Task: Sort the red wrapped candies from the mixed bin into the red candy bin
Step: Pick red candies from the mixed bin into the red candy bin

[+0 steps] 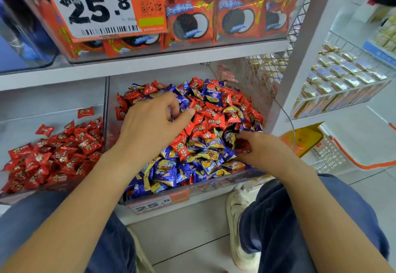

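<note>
- Shop shelving fills the frame, white metal shelves (150,67) with clear bins on the lower level and a tiled floor at the bottom edge.
- At centre, the left hand (150,123) reaches into the mixed bin (192,184), fingers curled down among the wrappers; it looks to be pinching or raking at candies near the heap's top, though I cannot tell whether anything is actually gripped.
- At centre right, the right hand (261,150) sits at the near right side of the heap, fingers curled round at least one red candy (243,146), likely gathering several before carrying them over.
- Red candies (210,114) lie mostly toward the back and top of the mixed heap, with blue and gold candies (171,174) massed at the front, so plenty remains to sort.
- Left of centre, just beside the mixed bin, the red candy bin (51,113) holds a pile of red wrappers only (57,157).
- Upper frame: orange biscuit packets (214,20) behind a large price card (96,9).
- Right edge: a wire rack of gold packets (342,75) and an orange basket (334,155) on the floor.
</note>
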A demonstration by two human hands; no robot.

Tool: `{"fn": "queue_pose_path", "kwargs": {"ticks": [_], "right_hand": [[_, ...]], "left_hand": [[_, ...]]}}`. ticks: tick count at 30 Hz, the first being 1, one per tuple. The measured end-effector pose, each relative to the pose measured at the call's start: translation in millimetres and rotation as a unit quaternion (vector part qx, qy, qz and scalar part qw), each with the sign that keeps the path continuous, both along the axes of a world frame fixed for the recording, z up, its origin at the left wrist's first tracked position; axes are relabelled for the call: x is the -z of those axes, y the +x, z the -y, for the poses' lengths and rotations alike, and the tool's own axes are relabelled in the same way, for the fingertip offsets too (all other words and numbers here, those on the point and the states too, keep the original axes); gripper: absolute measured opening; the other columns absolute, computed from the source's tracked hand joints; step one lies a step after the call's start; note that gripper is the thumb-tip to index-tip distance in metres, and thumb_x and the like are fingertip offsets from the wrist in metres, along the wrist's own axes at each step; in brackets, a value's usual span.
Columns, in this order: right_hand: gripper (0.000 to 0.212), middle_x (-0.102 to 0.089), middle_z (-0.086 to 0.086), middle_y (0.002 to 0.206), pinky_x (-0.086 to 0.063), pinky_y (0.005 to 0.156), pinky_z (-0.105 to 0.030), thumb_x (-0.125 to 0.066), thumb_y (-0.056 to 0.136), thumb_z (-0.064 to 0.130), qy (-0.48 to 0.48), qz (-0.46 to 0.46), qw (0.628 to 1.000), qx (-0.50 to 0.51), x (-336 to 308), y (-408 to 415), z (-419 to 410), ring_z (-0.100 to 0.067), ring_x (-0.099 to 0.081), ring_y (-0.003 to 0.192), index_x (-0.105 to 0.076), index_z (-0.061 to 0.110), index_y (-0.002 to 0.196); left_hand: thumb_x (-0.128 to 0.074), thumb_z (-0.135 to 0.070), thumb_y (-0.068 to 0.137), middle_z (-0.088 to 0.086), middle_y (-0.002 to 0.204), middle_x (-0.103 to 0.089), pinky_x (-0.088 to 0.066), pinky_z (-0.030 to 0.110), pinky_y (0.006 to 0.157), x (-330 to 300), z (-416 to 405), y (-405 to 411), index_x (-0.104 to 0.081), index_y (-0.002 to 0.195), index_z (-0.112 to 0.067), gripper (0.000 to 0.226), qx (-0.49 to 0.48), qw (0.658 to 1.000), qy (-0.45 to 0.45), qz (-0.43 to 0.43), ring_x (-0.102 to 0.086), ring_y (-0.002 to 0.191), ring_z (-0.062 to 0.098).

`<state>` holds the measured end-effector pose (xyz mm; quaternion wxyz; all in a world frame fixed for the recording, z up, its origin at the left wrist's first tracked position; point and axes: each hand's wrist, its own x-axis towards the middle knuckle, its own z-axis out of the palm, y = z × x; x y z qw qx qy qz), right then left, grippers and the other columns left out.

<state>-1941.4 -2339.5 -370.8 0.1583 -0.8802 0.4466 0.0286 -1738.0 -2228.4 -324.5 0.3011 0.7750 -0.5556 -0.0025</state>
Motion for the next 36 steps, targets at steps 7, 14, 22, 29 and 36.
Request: {"fn": "queue_pose_path", "kwargs": {"ticks": [7,14,22,29,36], "right_hand": [[0.044,-0.064,-0.009,0.114,-0.045,0.080,-0.031,-0.059,0.089,0.024,-0.035,0.019,0.999,0.021,2,-4,2,-0.027,-0.058,0.105,-0.050,0.023,0.132],[0.039,-0.058,-0.013,0.111,-0.037,0.066,-0.030,-0.044,0.099,0.023,-0.098,0.115,0.988,0.041,4,-4,3,-0.029,-0.060,0.084,-0.043,0.026,0.137],[0.023,-0.045,-0.003,0.094,-0.030,0.052,-0.014,-0.054,0.087,0.011,-0.044,0.192,0.979,0.062,3,9,4,-0.011,-0.048,0.063,-0.060,0.019,0.107],[0.023,-0.057,0.004,0.076,-0.035,0.055,-0.024,-0.071,0.081,0.033,-0.051,0.232,0.966,0.101,0,23,8,-0.015,-0.052,0.072,-0.055,0.017,0.077],[0.054,-0.054,0.000,0.106,-0.036,0.064,-0.022,-0.067,0.077,0.015,0.007,0.237,0.971,0.013,-6,42,7,-0.009,-0.051,0.083,-0.050,0.029,0.127]], "left_hand": [[-0.069,-0.055,0.073,-0.015,0.088,-0.057,-0.045,0.024,0.071,-2,-5,13,-0.062,0.105,-0.037,0.037,0.112,0.983,0.145,-0.017,-0.057,0.085,0.005],[-0.052,-0.065,0.083,-0.008,0.149,-0.024,-0.041,0.026,0.059,9,-2,-1,-0.015,0.147,-0.042,0.077,0.064,0.938,0.257,0.222,-0.059,0.100,0.017],[-0.050,-0.055,0.089,0.001,0.144,-0.031,-0.032,0.026,0.053,17,11,-1,-0.027,0.142,-0.037,0.061,0.068,0.935,0.267,0.225,-0.058,0.088,0.018],[-0.055,-0.040,0.091,-0.012,0.084,-0.044,-0.030,0.027,0.052,21,4,5,-0.040,0.091,-0.028,0.019,0.095,0.982,0.132,0.098,-0.048,0.069,0.011],[-0.050,-0.031,0.095,-0.005,0.070,-0.057,-0.041,0.035,0.051,20,1,12,-0.044,0.126,-0.025,0.032,0.061,0.995,0.079,0.012,-0.040,0.044,0.008]]}}
